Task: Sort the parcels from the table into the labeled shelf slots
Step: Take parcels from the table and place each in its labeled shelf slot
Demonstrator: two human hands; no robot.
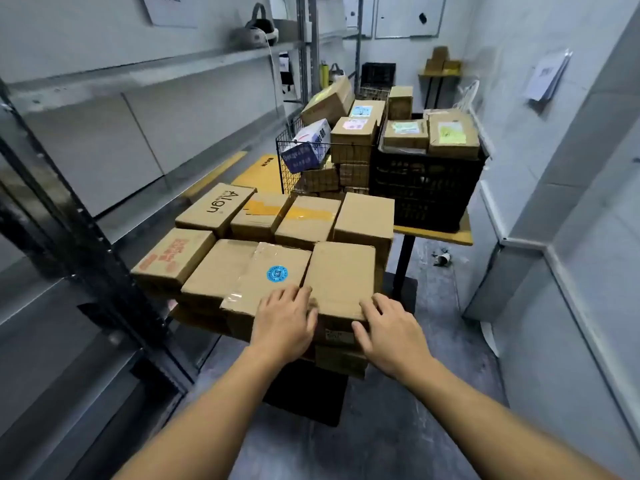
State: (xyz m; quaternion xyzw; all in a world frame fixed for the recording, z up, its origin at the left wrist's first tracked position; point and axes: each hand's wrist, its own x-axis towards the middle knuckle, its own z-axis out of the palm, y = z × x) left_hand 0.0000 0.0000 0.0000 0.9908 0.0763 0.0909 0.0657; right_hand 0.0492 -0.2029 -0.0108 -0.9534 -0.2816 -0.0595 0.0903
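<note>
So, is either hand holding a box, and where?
Nothing is gripped yet: the left hand and right hand rest on the plain box, at its near corners.

The one camera, worn on the head, looks forward and down. It sits close above the boxes (221, 268), with shelves (138, 74) along its left.

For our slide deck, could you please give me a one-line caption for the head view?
Left hand and right hand rest on the front boxes beside a shelf; a crate stands behind.

Eight cardboard parcels (341, 271) atop the near stack, two hands (285, 320), one black crate (426, 188), one wire basket (287, 161).
</note>
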